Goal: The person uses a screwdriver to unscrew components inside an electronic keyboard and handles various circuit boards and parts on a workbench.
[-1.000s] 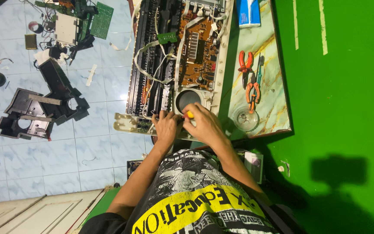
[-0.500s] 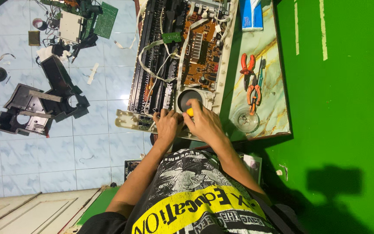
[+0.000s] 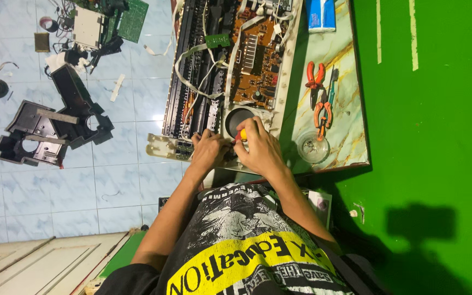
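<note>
An opened electronic keyboard (image 3: 214,76) lies on a marble-patterned table (image 3: 340,125), its brown circuit board (image 3: 255,60), ribbon cables and round black speaker (image 3: 237,117) exposed. My right hand (image 3: 260,147) is closed around a yellow and red screwdriver handle (image 3: 241,135), held just below the speaker at the keyboard's near end. My left hand (image 3: 207,150) rests on the keyboard's near edge right beside it, fingers pressed on the casing. The screwdriver's tip is hidden between my hands.
Orange-handled pliers (image 3: 315,76) and cutters (image 3: 322,112) lie on the table next to a small clear dish (image 3: 312,146). A blue box (image 3: 320,13) sits at the table's far end. Black plastic housing parts (image 3: 50,128), green circuit boards (image 3: 132,19) and wires are scattered on the tiled floor. A green wall (image 3: 432,109) borders the table.
Both hands stay at the keyboard's near end with the screwdriver; only slight shifts of the fingers and of the camera view.
</note>
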